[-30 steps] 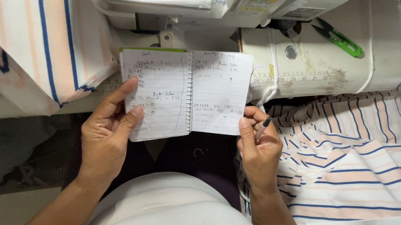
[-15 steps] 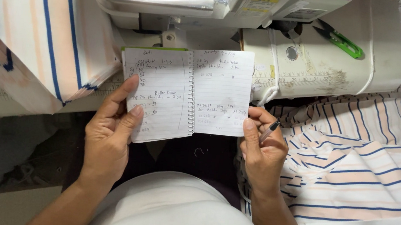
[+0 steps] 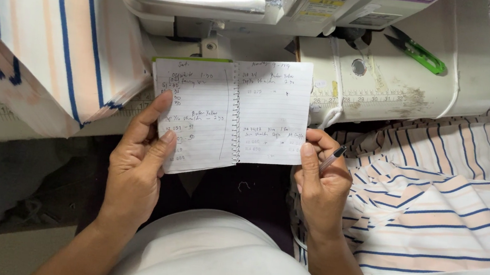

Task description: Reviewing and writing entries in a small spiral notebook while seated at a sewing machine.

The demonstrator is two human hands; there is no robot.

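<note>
I hold a small spiral notebook [image 3: 232, 115] spread wide at chest height, its lined pages covered in handwriting. My left hand [image 3: 140, 160] grips the lower left page, thumb on the paper. My right hand [image 3: 321, 179] pinches the lower right corner of the right page and also holds a dark pen [image 3: 334, 158] between its fingers. The notebook hangs just in front of a white sewing machine [image 3: 271, 1].
Striped white, peach and blue fabric [image 3: 44, 31] lies heaped at the left on the table. More striped cloth [image 3: 432, 205] is piled at the right. Green thread snips [image 3: 421, 52] rest on the machine bed [image 3: 396, 80]. My white shirt fills the bottom centre.
The notebook and both hands have shifted very slightly; the grip is the same.
</note>
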